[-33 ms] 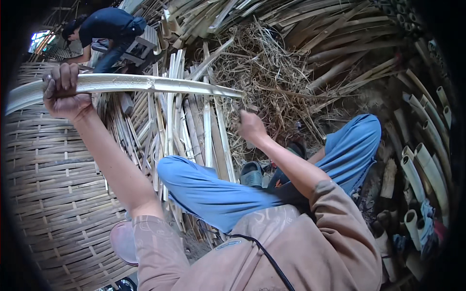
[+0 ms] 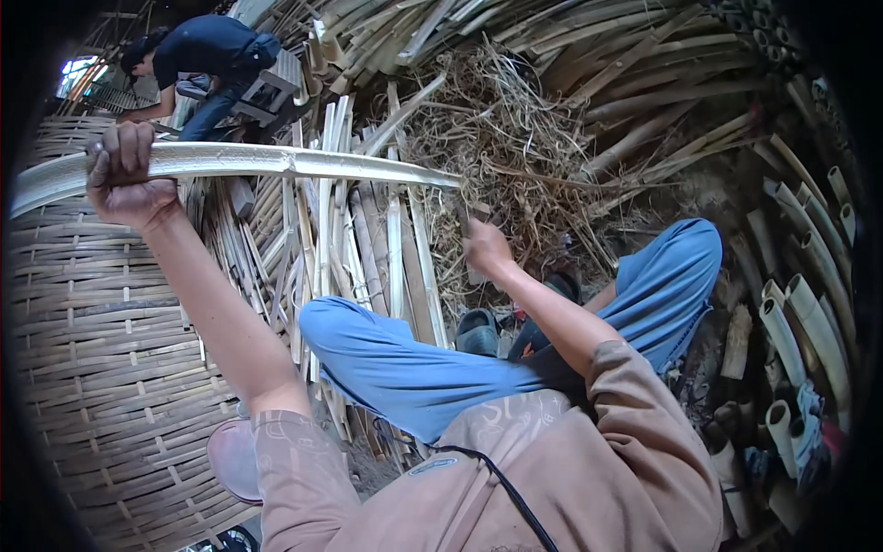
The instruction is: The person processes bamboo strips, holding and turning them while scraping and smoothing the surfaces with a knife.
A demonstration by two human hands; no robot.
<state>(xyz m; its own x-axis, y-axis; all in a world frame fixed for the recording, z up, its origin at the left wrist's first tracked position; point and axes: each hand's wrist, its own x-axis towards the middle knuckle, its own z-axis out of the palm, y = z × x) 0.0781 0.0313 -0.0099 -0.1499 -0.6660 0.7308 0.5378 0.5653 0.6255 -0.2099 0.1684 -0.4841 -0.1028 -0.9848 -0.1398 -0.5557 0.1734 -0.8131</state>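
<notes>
My left hand (image 2: 133,175) is raised at the left and closed round a long split bamboo strip (image 2: 294,162). The strip runs roughly level across the view, its pale inner side showing. Past the left edge its other end curves out of view. My right hand (image 2: 488,248) is closed around a tool, seen as a dark, knife-like blade (image 2: 464,213) rising from the fist. That blade stands at the strip's right tip; whether it touches the strip I cannot tell. The tool's handle is hidden in my fist.
A woven bamboo mat (image 2: 110,350) covers the left side. Bamboo shavings (image 2: 515,129) are heaped beyond my right hand. Split strips (image 2: 354,248) lie between mat and shavings. Cut bamboo tubes (image 2: 782,331) stand at the right. A person in dark clothes (image 2: 207,55) bends over at the far left.
My right hand has shifted slightly to the right and a little nearer to me with the tool. My left hand and the strip have barely moved.
</notes>
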